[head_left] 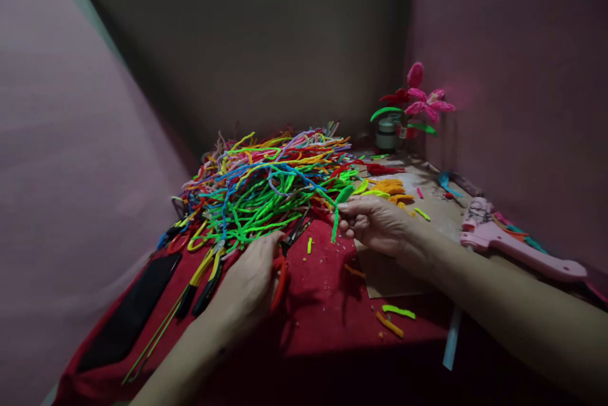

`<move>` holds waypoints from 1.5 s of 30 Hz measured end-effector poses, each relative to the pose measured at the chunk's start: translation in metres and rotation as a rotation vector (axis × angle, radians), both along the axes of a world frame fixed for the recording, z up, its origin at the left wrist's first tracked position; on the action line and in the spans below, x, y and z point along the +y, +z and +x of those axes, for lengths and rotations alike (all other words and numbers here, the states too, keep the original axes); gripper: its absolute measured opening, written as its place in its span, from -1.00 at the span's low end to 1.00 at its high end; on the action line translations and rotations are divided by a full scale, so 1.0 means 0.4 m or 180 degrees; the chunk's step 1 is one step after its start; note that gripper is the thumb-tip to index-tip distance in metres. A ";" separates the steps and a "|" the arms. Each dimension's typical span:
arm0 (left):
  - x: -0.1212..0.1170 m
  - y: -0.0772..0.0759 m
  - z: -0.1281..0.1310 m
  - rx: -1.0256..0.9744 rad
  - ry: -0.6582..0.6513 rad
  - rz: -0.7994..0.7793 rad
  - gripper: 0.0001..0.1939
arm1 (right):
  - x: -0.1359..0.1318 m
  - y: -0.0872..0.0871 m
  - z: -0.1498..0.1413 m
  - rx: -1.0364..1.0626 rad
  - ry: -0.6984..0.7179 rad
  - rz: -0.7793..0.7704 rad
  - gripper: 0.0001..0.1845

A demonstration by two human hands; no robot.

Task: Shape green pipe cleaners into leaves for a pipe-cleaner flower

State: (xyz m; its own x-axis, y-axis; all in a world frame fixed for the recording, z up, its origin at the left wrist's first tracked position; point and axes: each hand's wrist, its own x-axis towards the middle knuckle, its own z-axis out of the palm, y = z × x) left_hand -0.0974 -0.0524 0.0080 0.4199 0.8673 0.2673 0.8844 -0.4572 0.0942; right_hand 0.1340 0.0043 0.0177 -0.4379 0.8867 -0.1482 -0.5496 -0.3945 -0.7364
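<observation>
In my right hand [373, 222] a green pipe-cleaner leaf [335, 222] is pinched between thumb and fingertips, its short stem hanging down. My left hand [254, 276] is closed around the red handle of a pair of scissors [281, 282], whose dark blades point away toward the pile. Just beyond both hands lies a big heap of pipe cleaners [270, 187], green ones nearest and many colours behind. Yellow-and-black pliers [209, 273] rest left of my left hand. Orange and yellow looped pieces [389, 189] lie behind my right hand.
A pink glue gun [522, 247] with its stick hanging over the front edge sits at right. A black phone-like slab [130, 311] lies at left. Pink pipe-cleaner flowers [430, 102] stand at the back right. Cut scraps [398, 311] dot the red cloth [332, 323].
</observation>
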 end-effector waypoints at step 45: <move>0.056 0.014 0.095 0.1393 0.0049 -0.0578 -0.80 | 0.012 -0.047 -0.036 -0.0276 0.0539 -0.0811 -0.85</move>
State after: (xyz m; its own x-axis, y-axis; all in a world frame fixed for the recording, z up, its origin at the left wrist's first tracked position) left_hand -0.0596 -0.0302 0.0136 0.4460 0.8907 -0.0884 0.8653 -0.4543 -0.2117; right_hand 0.1196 0.0090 -0.0010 -0.5522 0.7318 -0.3995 -0.3998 -0.6529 -0.6434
